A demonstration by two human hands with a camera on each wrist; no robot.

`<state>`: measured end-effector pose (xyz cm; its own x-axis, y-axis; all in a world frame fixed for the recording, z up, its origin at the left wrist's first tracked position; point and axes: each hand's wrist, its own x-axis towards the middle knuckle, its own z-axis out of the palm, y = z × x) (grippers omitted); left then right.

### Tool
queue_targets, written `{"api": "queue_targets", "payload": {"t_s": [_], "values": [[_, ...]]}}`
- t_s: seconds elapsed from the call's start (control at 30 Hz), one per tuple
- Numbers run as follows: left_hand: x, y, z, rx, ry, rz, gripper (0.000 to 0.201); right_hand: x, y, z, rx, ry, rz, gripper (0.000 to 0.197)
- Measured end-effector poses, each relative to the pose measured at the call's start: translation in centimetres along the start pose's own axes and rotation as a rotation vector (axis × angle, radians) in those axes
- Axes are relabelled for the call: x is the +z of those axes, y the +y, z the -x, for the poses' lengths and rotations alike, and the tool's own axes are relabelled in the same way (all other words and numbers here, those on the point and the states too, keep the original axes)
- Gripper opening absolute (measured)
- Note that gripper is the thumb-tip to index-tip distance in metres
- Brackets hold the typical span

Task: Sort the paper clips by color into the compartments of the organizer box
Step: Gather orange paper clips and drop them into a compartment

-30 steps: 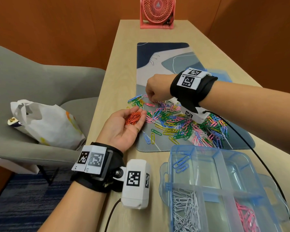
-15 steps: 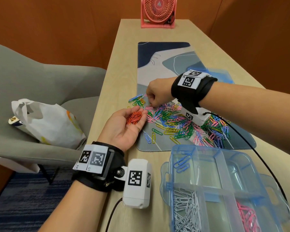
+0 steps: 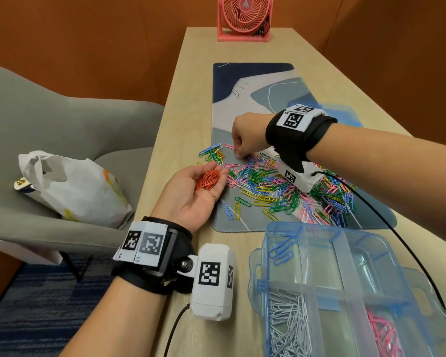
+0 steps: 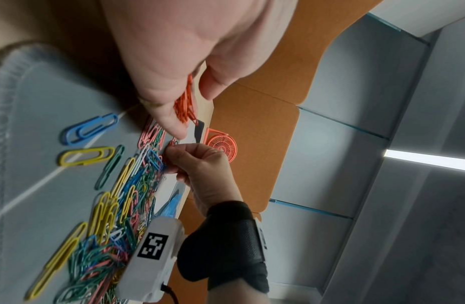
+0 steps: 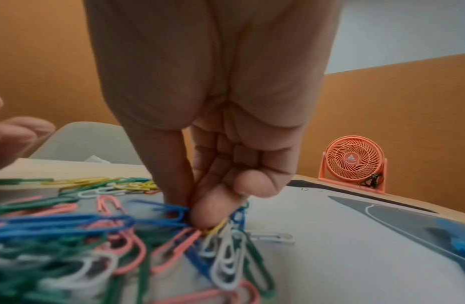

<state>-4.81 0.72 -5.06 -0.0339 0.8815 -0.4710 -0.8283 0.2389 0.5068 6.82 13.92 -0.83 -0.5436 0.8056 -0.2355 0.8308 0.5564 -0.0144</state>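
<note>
A mixed pile of coloured paper clips [image 3: 281, 186] lies on the desk mat [image 3: 252, 104]. My left hand [image 3: 216, 168] is held palm up at the mat's left edge, cupping a small heap of orange clips [image 3: 207, 179] [image 4: 184, 107]. My right hand [image 3: 238, 154] reaches down at the pile's far left edge. Its thumb and forefinger [image 5: 179, 197] pinch a clip among the blue and pink ones; the colour is hidden. The clear blue organizer box [image 3: 339, 256] stands near me, with blue clips [image 3: 281, 249], white clips [image 3: 289, 323] and pink clips [image 3: 382, 333] in separate compartments.
A pink desk fan [image 3: 243, 18] stands at the table's far end. The box's blue lid [image 3: 345, 117] lies behind my right wrist. A grey chair [image 3: 62, 119] with a white plastic bag [image 3: 72, 186] sits left of the table. A black cable [image 3: 397, 233] crosses the box.
My right hand has shifted slightly along the pile's far left edge and lowered its fingertips onto the clips. The left hand stays cupped with the orange clips.
</note>
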Motion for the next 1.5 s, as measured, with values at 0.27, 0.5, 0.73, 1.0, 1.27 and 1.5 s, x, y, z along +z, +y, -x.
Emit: {"api": "queue_targets", "payload": {"t_s": [0.27, 0.5, 0.73, 1.0, 1.27, 1.5], "values": [[0.0, 0.1, -0.1, -0.011, -0.007, -0.014, 0.022, 0.3, -0.4, -0.2, -0.007, -0.065, 0.060, 0.025], [-0.1, 0.0, -0.1, -0.015, -0.014, -0.012, 0.024, -1.5, -0.7, 1.6, -0.074, -0.010, -0.140, 0.011], [-0.2, 0.1, -0.5, -0.019, -0.096, 0.117, 0.021, -2.4, -3.8, 3.8, -0.278, -0.073, -0.384, 0.009], [-0.1, 0.2, -0.2, -0.041, -0.025, 0.122, 0.031, -2.4, -2.8, 2.0, -0.228, -0.007, -0.179, 0.012], [-0.4, 0.2, -0.4, -0.042, -0.018, 0.104, 0.030, -0.5, -1.8, -0.2, -0.235, 0.023, 0.067, 0.037], [-0.4, 0.1, -0.6, -0.029, -0.003, 0.076, 0.028, -0.7, -0.4, -0.1, -0.173, -0.006, 0.124, 0.025]]}}
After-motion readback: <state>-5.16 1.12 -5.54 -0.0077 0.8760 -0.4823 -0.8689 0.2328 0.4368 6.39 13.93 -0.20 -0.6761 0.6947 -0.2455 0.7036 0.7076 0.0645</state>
